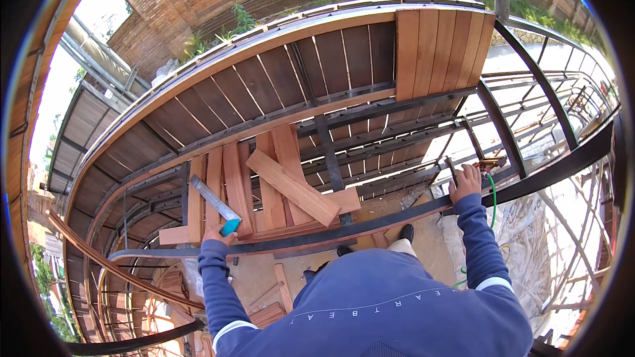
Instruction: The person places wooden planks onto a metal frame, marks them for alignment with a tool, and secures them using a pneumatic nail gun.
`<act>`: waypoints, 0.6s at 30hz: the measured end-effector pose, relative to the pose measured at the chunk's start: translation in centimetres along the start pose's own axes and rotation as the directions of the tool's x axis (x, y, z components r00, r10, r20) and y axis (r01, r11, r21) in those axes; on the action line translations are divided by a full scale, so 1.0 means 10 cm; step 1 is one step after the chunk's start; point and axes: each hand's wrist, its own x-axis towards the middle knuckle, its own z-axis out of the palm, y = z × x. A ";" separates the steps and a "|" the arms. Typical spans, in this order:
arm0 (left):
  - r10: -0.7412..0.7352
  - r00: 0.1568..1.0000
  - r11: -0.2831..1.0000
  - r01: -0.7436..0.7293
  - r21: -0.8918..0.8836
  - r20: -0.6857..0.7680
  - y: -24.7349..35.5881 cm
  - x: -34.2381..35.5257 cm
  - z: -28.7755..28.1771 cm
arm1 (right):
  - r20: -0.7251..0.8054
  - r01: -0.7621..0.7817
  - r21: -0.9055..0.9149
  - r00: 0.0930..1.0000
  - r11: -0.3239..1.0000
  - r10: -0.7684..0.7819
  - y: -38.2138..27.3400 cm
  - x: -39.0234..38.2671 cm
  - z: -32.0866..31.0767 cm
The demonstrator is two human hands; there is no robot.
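Reddish-brown loose wooden planks [291,187]: at least seven, overlapping. Flat grey metal square with teal handle [215,199]: one, handle grasped in your left hand [216,234], blade over planks. Your right hand [466,181]: fingers bent near dark upright bar [451,167]; cannot tell whether gripping. Thin green hose [494,203]: one, beside right hand. Curved black metal rail [370,226]: one, between your torso and planks. White lettering across your navy-blue sweater [397,330].
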 end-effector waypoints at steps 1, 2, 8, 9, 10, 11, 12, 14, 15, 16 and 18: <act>-0.001 1.000 1.000 0.001 -0.009 0.021 0.02 0.06 -0.04 | 0.043 -0.043 0.071 0.998 0.997 0.040 -0.04 -0.04 0.02; -0.001 0.999 1.000 0.002 -0.019 0.047 0.08 0.09 -0.10 | 0.088 -0.089 0.138 0.993 0.986 0.077 -0.05 -0.10 0.06; 0.031 0.999 0.994 -0.033 -0.103 -0.020 0.03 0.09 -0.06 | 0.102 -0.133 0.203 0.988 0.970 0.114 -0.08 -0.08 0.12; 0.028 0.999 0.990 -0.031 -0.137 -0.029 0.14 0.07 -0.12 | 0.085 -0.134 0.196 0.989 0.971 0.120 -0.08 -0.09 0.11; -0.016 0.999 0.982 0.010 -0.187 -0.031 0.29 0.08 -0.17 | 0.122 -0.165 0.195 0.982 0.967 0.143 -0.09 -0.08 0.09; -0.067 0.997 0.971 0.058 -0.233 -0.029 0.43 0.05 -0.23 | 0.101 -0.168 0.200 0.983 0.965 0.150 -0.11 -0.08 0.06; -0.125 0.992 0.953 0.113 -0.280 -0.027 0.51 0.03 -0.25 | 0.079 -0.162 0.207 0.986 0.965 0.149 -0.14 -0.07 0.04; -0.055 0.994 0.950 0.022 -0.311 -0.097 0.60 0.08 -0.21 | 0.031 -0.137 0.267 0.991 0.954 0.134 -0.13 -0.06 0.01; -0.034 0.991 0.954 -0.007 -0.300 -0.131 0.81 0.09 -0.26 | 0.036 -0.134 0.306 0.991 0.942 0.129 -0.11 -0.09 0.02; -0.013 0.986 0.957 -0.035 -0.288 -0.164 1.03 0.10 -0.32 | 0.042 -0.132 0.346 0.991 0.929 0.125 -0.08 -0.10 0.03; 0.093 0.971 0.958 -0.148 -0.247 -0.219 1.39 0.12 -0.44 | 0.005 -0.108 0.372 0.993 0.922 0.114 -0.07 -0.11 0.00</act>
